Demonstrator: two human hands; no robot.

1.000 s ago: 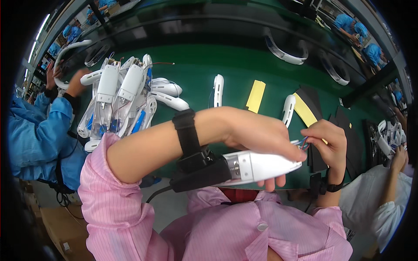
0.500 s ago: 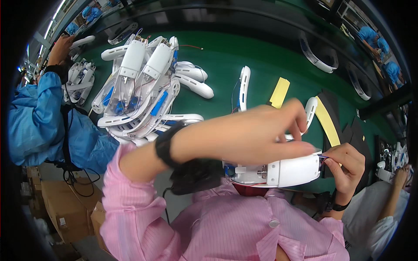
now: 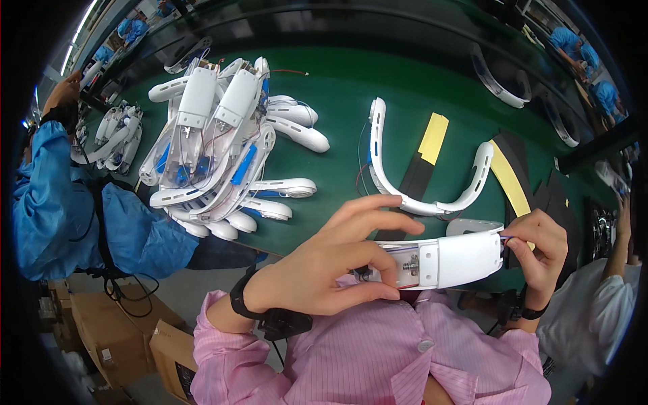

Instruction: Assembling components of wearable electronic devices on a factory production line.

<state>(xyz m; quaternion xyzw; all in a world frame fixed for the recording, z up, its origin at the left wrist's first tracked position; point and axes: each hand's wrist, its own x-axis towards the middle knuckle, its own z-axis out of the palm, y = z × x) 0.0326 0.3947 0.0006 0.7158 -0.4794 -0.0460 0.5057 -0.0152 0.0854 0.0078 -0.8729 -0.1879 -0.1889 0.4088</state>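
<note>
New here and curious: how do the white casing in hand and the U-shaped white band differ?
The white casing is broad and blocky; the U-shaped white band is slim. The casing sits between the left hand and right hand; the band lies on the green table. The casing bares metal parts; the band is slotted. Both are mainly white.

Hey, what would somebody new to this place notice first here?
Probably the large heap of white curved parts on the left of the green table. Next, the white casing before the person's chest, left hand at one end, right hand pinching thin wires at the other. Just beyond lies a white U-shaped band.
</note>
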